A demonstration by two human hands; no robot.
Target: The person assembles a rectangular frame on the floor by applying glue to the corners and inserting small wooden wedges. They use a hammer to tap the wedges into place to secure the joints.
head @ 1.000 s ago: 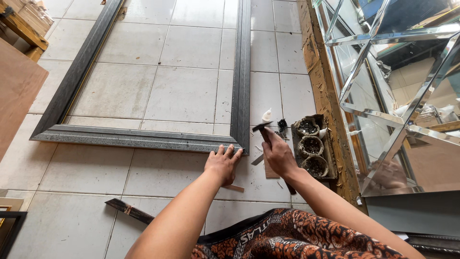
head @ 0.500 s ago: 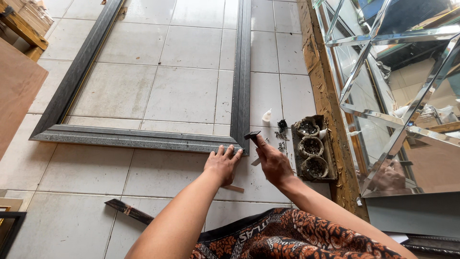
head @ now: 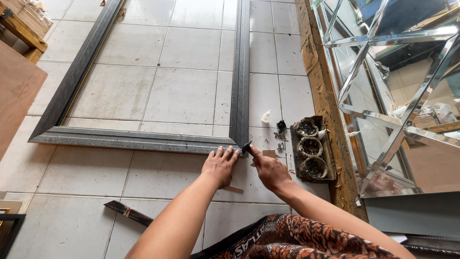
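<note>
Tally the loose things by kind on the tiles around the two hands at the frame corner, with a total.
Dark picture frame: 1
Round nail cups in a tray: 3
Small white bottle: 1
Dark moulding offcut: 1
Small hammer in right hand, beside left hand: 1
Total: 7
</note>
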